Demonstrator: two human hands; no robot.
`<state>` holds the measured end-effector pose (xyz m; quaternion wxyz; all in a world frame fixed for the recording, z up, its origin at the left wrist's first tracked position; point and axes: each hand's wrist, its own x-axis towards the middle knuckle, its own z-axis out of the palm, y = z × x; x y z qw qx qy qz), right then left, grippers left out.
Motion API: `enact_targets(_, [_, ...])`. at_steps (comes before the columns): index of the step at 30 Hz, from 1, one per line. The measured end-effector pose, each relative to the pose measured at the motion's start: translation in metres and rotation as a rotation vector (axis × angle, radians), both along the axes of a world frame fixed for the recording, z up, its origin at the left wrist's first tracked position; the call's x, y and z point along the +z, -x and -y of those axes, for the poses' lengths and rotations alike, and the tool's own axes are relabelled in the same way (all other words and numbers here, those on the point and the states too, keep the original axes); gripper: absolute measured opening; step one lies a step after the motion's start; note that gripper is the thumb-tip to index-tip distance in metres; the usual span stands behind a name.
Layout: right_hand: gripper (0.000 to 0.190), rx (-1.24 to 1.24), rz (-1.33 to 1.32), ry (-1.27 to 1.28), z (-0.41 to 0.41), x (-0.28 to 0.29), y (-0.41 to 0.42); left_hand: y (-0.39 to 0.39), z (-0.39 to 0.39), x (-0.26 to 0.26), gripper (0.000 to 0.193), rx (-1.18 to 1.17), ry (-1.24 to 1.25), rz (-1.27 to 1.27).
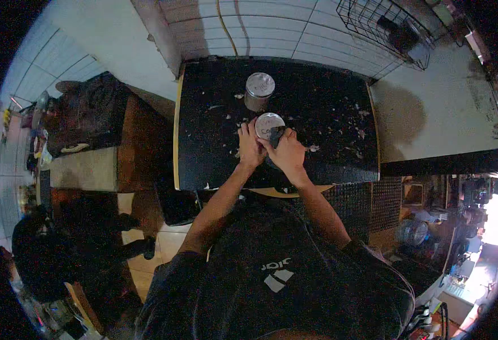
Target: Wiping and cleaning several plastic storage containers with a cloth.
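Both hands meet at a cylindrical container whose pale round lid (266, 122) carries handwriting. My left hand (250, 145) wraps the container's left side. Between my right hand (289, 154) and the lid's lower right edge is a small dark piece (277, 135), held in the fingers and partly covering the lid. Its material is too dark to tell. The container's body is mostly hidden by my hands. Just behind it, a second cylindrical container (258, 101) stands upright on the black tabletop (210, 165), also with writing on its shiny lid.
Pale flakes (361, 134) lie scattered over the tabletop, mostly on the right. A tiled wall (270, 29) rises behind it, with a wire basket (359, 17) at upper right. White panels flank both sides. At far left stands a black office chair (74, 246).
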<state>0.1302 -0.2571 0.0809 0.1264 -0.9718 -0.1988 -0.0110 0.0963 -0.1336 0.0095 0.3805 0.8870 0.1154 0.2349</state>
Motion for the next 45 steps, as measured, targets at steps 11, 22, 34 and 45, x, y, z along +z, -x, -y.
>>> enact_targets(11, [0.033, 0.089, -0.165, -0.569, 0.036, -0.008, -0.024, 0.001, -0.002, 0.014, 0.1, 0.122, -0.103, -0.008])
enact_targets(22, [0.051, 0.175, -0.292, -0.357, 0.041, -0.03, -0.013, 0.001, -0.006, 0.006, 0.097, 0.139, -0.136, -0.017])
enact_targets(34, [0.043, -0.382, -1.118, -1.572, 0.131, -0.068, -0.052, 0.011, -0.034, 0.026, 0.09, -0.108, 0.356, -0.014])
enact_targets(45, [0.053, -0.27, -0.831, -1.031, 0.255, -0.109, -0.083, 0.024, -0.032, 0.094, 0.089, -0.214, 0.635, 0.345])
